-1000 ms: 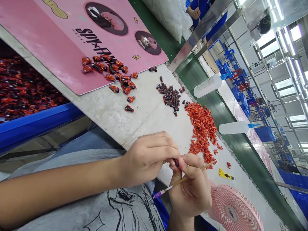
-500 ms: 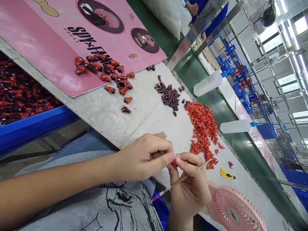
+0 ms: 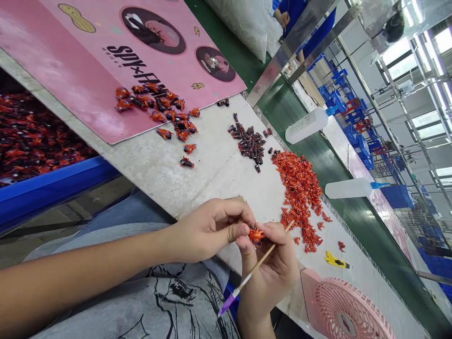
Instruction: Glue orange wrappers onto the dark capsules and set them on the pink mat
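Note:
My left hand (image 3: 215, 230) comes in from the left with thumb and forefinger pinched at the near side of a small orange spiky piece (image 3: 256, 235). Thumb and fingers of my right hand (image 3: 270, 263) close on the same piece from the other side. A thin wooden stick (image 3: 261, 262) with a purple end also lies across my right hand, held in its fingers. Beyond the hands is a heap of orange-red spiky pieces (image 3: 298, 188). Farther left lies a smaller pile of dark pieces (image 3: 250, 145), then a group of joined orange-and-dark pieces (image 3: 181, 123).
A pink printed mat (image 3: 88, 84) covers the table's left part. Below it stands a blue bin (image 3: 60, 176) full of pieces. A yellow cutter (image 3: 337, 260) and pink fan (image 3: 348, 310) are at right. Two white bottles (image 3: 307, 126) stand by the green belt (image 3: 353, 207). A co-worker's hand (image 3: 283, 19) shows behind.
My right hand has turned and shifted slightly left, so the orange piece shows more between the fingertips. The stick's purple end has swung lower. The view has shifted a little.

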The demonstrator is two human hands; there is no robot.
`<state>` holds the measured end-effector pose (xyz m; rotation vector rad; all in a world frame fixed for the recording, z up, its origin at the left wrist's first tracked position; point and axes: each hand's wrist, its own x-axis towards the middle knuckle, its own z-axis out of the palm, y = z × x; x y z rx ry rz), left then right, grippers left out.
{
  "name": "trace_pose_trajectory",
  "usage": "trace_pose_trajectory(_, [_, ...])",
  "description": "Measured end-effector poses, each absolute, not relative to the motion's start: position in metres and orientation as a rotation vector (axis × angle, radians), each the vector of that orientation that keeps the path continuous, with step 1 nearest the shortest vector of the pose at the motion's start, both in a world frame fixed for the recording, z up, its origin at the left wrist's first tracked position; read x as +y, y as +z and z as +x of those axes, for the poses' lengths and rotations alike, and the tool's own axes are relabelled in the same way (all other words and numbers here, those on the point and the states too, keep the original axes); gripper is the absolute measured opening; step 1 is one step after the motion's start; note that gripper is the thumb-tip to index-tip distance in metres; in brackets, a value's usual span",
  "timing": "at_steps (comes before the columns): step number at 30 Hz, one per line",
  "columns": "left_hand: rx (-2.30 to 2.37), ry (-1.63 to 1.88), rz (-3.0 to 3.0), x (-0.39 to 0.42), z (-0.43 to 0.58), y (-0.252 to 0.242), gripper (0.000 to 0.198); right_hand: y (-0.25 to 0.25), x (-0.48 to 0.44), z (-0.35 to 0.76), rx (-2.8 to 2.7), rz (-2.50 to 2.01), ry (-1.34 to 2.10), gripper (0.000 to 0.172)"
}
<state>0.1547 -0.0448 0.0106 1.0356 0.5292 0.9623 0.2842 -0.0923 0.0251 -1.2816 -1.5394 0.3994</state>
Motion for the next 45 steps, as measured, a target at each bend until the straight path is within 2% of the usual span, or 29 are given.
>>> trace_pose_trajectory(2, [0.500, 0.982, 1.013, -0.046, 0.156, 0.006, 0.031, 0.026, -0.090, 0.279, -1.524, -1.247, 0.424, 0.013])
trace_pose_trajectory(6, [0.450, 0.997, 1.004, -0.047, 0.157, -0.002, 0.042, 0.027, -0.089, 0.272, -1.533, -1.208, 0.451, 0.023])
trace_pose_trajectory(11, [0.448, 1.013, 1.008, -0.046, 0.159, -0.002, 0.049, 0.028, -0.092, 0.271, -1.552, -1.207, 0.419, 0.024])
trace_pose_trajectory(15, [0.419, 1.026, 1.050, -0.046, 0.160, -0.001, 0.047, 0.026, -0.093, 0.274, -1.579, -1.185, 0.378, 0.018])
trace_pose_trajectory(18, [0.482, 1.042, 1.249, -0.040, 0.149, -0.006, 0.034, 0.020, -0.090, 0.285, -1.696, -1.197, 0.387, 0.009])
trace_pose_trajectory(23, [1.068, 1.150, 1.992, -0.010, 0.097, -0.021, 0.018, 0.003, -0.085, 0.317, -1.701, -1.299, 0.273, 0.036])
trace_pose_trajectory(25, [1.284, 1.065, 2.168, 0.003, 0.073, -0.029, 0.018, -0.004, -0.085, 0.331, -1.608, -1.332, 0.199, 0.035])
trace_pose_trajectory(30, [1.669, 1.140, 2.060, 0.022, 0.043, -0.056, 0.015, -0.016, -0.085, 0.355, -1.500, -1.424, 0.098, 0.028])
trace_pose_trajectory(34, [1.720, 0.968, 2.161, 0.027, 0.036, -0.056, 0.018, -0.020, -0.090, 0.365, -1.470, -1.515, 0.069, 0.026])
trace_pose_trajectory(38, [1.753, 0.745, 2.353, 0.038, 0.037, -0.034, 0.025, -0.019, -0.097, 0.373, -1.466, -1.636, 0.070, 0.033])
trace_pose_trajectory(42, [1.764, 0.733, 2.402, 0.077, 0.061, -0.024, 0.024, -0.017, -0.102, 0.374, -1.432, -1.673, 0.119, 0.038])
trace_pose_trajectory(45, [1.586, 0.537, 2.632, 0.117, 0.091, -0.027, 0.028, -0.013, -0.108, 0.365, -1.425, -1.640, 0.235, 0.033])
